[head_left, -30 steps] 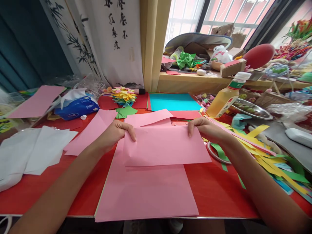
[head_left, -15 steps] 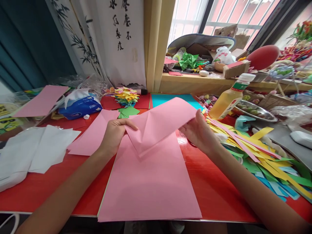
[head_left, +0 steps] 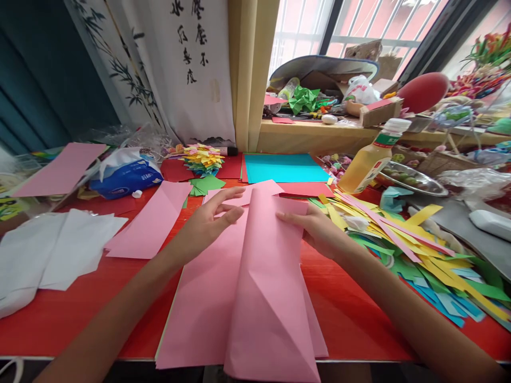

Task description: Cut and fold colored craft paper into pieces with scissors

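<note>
A pink sheet of paper (head_left: 271,287), creased diagonally, curves over in a loose fold on top of a stack of pink paper (head_left: 199,319). My right hand (head_left: 323,231) grips the sheet at its upper right edge, thumb on top and fingers hidden beneath. Just left of the rounded fold is my left hand (head_left: 211,218), its thumb and fingers apart, holding nothing. Its fingertips hover by the upper part of the pink paper; whether they touch it I cannot tell.
More pink sheets (head_left: 149,223) and white paper (head_left: 75,250) lie on the red table (head_left: 355,314) at left, near a blue tissue pack (head_left: 125,178). Coloured strips (head_left: 435,255) and a juice bottle (head_left: 367,165) are right. Blue paper (head_left: 283,167) lies behind.
The creased pink sheet, held up in both hands before, now lies lengthwise, curled over the stack. My left hand has let go of it; my right hand holds its edge lower down.
</note>
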A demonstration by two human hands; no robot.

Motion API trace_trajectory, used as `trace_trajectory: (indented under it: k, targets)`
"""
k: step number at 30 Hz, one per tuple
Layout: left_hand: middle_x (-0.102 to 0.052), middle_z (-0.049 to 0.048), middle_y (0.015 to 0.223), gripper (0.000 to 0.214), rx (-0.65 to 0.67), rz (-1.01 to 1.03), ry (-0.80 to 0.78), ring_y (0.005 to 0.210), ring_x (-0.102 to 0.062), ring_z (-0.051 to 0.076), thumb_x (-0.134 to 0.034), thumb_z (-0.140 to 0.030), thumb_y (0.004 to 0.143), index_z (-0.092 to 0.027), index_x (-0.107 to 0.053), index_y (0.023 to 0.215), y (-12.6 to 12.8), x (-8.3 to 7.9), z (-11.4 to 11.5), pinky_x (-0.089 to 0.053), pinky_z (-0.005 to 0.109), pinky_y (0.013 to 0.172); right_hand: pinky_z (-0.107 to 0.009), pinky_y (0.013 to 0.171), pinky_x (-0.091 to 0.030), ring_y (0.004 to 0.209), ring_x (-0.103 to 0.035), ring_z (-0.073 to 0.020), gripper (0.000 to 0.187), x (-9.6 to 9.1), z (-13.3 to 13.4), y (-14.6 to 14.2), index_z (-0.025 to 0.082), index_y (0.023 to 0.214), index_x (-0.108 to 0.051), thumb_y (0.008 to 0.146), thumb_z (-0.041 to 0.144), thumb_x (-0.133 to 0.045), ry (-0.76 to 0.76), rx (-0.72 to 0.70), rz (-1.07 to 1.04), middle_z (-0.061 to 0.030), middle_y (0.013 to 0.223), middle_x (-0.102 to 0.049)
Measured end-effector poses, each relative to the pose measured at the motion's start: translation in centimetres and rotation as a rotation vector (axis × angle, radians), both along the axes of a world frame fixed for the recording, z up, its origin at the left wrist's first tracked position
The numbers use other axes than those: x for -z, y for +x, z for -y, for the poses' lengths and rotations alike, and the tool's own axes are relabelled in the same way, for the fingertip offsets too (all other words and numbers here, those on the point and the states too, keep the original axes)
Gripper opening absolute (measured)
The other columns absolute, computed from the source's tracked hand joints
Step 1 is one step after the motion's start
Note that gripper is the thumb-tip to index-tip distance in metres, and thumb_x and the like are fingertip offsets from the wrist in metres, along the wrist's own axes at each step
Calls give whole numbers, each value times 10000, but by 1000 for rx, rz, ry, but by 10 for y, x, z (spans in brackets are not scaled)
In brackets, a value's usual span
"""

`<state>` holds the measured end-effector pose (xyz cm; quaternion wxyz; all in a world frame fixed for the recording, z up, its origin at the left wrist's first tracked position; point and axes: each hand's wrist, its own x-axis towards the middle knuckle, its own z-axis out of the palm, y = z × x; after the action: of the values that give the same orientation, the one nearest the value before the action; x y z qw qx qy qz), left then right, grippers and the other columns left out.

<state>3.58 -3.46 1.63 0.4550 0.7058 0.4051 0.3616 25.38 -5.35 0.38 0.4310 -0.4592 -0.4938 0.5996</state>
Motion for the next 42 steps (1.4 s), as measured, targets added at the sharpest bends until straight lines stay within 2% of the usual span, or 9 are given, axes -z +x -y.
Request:
trace_trajectory:
  k: [4, 8, 15, 20, 25, 28, 33, 38, 42]
  targets:
    - [-490, 31, 1257, 420, -51, -14, 26, 955, -559, 189, -521, -417, 779, -291, -490, 1178, 14, -2, 13, -476, 284, 765, -281, 634, -480, 783, -620, -194, 246, -1, 12, -15, 176, 882, -646, 713, 355, -650, 31, -87, 7, -74, 904, -661]
    - [-563, 13, 1130, 349, -80, -44, 38, 883, -574, 171, -539, -375, 774, -279, -535, 1110, 14, -5, 21, -473, 259, 728, -276, 618, -482, 752, -625, -186, 245, -2, 17, -21, 175, 875, -635, 717, 363, -641, 36, -71, -50, -71, 880, -666]
    - [-544, 13, 1158, 328, -104, 31, 49, 963, -548, 184, -546, -370, 770, -274, -546, 1084, 12, -1, 20, -467, 249, 738, -280, 612, -471, 697, -597, -163, 187, -3, 17, -19, 172, 804, -592, 746, 349, -611, 74, -57, -88, -52, 809, -643]
    - [-550, 17, 1113, 309, -131, 37, 54, 923, -547, 171, -538, -380, 772, -271, -547, 1061, 14, -1, 21, -462, 231, 707, -251, 563, -453, 652, -576, -140, 198, -7, 19, -20, 173, 772, -594, 757, 370, -596, 71, -37, -58, -41, 762, -626]
    - [-539, -6, 903, 223, -163, 27, 96, 742, -507, 109, -516, -390, 790, -249, -529, 962, 12, 1, 20, -408, 179, 593, -239, 587, -457, 686, -581, -128, 181, -9, 19, -20, 187, 874, -613, 776, 337, -583, 100, -30, -77, -33, 786, -629]
    - [-502, -21, 812, 192, -162, 14, 97, 702, -473, 95, -496, -388, 805, -241, -521, 926, 10, 0, 19, -386, 178, 592, -237, 557, -445, 653, -566, -121, 163, -9, 18, -20, 178, 841, -599, 781, 328, -578, 113, -14, -54, -27, 748, -611]
    - [-518, -7, 837, 196, -140, -8, 52, 727, -493, 113, -535, -380, 770, -218, -519, 880, 8, -2, 18, -399, 205, 607, -233, 477, -397, 559, -524, -112, 235, -9, 19, -20, 172, 715, -531, 758, 398, -582, 125, 24, 34, -2, 651, -557]
    - [-505, -12, 789, 228, -94, -41, -56, 593, -460, 95, -564, -399, 739, -222, -500, 867, 6, -4, 16, -346, 190, 455, -209, 421, -338, 492, -471, -89, 281, -12, 20, -22, 173, 655, -485, 726, 417, -604, 131, 46, 82, 20, 596, -520]
    - [-484, -38, 704, 214, -86, -73, -148, 489, -393, 53, -589, -383, 727, -221, -490, 823, 6, -8, 14, -275, 171, 406, -203, 408, -323, 473, -447, -81, 295, -11, 20, -22, 180, 624, -442, 726, 404, -604, 136, 70, 99, 37, 566, -479]
